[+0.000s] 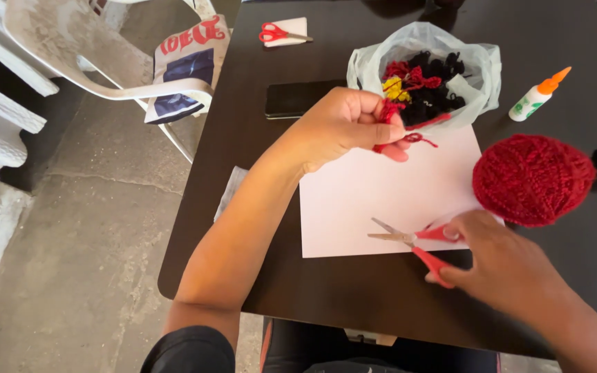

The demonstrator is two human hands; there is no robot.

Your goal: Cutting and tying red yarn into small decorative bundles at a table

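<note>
My left hand (pixel 351 125) is closed around a small bunch of red yarn pieces (pixel 409 139), held over the far edge of a white sheet of paper (pixel 374 193). My right hand (pixel 499 259) grips red-handled scissors (pixel 414 245), whose blades are slightly apart and point left over the paper's near edge. A ball of red yarn (pixel 533 179) rests on the table just right of the paper, beside my right hand. A clear plastic bag (pixel 481 65) with black, red and yellow yarn scraps sits behind my left hand.
On the dark table (pixel 257 207) lie a black phone (pixel 298 99), a second pair of red scissors (pixel 278 33) on a white paper scrap, and a glue bottle with an orange tip (pixel 537 98). A white plastic chair (pixel 84 55) and a printed bag (pixel 188 65) stand left.
</note>
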